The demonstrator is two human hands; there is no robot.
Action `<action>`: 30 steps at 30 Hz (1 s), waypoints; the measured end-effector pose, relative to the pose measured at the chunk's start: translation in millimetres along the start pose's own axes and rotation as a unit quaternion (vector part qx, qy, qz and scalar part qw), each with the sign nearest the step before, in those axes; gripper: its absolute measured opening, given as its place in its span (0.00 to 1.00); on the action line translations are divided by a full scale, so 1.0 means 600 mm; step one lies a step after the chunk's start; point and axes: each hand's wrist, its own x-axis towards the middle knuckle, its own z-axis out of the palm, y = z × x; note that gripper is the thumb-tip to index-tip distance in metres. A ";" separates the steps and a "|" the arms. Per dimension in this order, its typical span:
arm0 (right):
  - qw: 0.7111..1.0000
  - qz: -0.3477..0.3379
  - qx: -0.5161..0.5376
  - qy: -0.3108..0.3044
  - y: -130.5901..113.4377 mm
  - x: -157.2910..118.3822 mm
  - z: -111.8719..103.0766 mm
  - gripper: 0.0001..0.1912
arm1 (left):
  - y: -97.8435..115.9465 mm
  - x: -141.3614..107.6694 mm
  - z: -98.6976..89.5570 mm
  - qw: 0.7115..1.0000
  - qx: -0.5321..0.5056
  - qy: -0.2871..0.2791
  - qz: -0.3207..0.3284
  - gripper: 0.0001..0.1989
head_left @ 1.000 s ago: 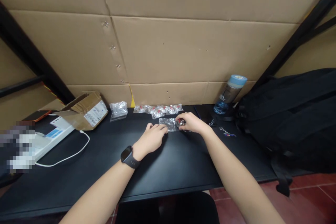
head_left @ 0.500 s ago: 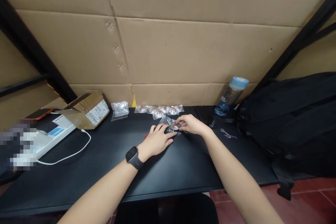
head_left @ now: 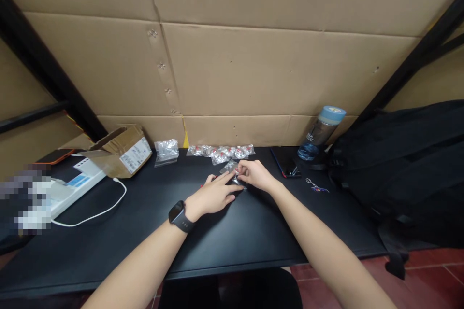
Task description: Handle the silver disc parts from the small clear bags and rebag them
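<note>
Guess we're loading the clear bag (head_left: 227, 166), left hand (head_left: 209, 197) lying spread over it, right hand (head_left: 256, 175) pinching narrow by a red bit (head_left: 236, 171), hold unclear; next probably calls for gentle pushing.

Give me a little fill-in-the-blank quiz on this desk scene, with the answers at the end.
1. The left hand and right hand are at a transparent plastic bag over a desk coloured ____.
2. The watch is on the person's ____ wrist.
3. The bottle has a lid coloured ____.
4. The label on the cardboard box has a background coloured ____.

Missing words: black; left; blue; white.
</note>
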 end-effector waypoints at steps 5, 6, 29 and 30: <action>0.994 -0.018 0.055 -0.090 -0.016 -0.013 -0.019 0.12 | -0.006 0.000 -0.010 1.000 0.002 0.011 0.002 0.19; 0.995 -0.031 0.041 -0.087 -0.018 -0.014 -0.025 0.12 | -0.007 0.001 -0.012 1.000 0.005 0.026 0.004 0.17; 0.994 -0.030 0.078 0.069 0.008 0.006 -0.020 0.05 | -0.020 0.033 -0.019 0.950 -0.144 0.205 -0.188 0.10; 0.993 -0.009 0.091 0.076 0.010 0.007 -0.017 0.05 | -0.022 0.034 -0.019 0.943 -0.166 0.209 -0.198 0.10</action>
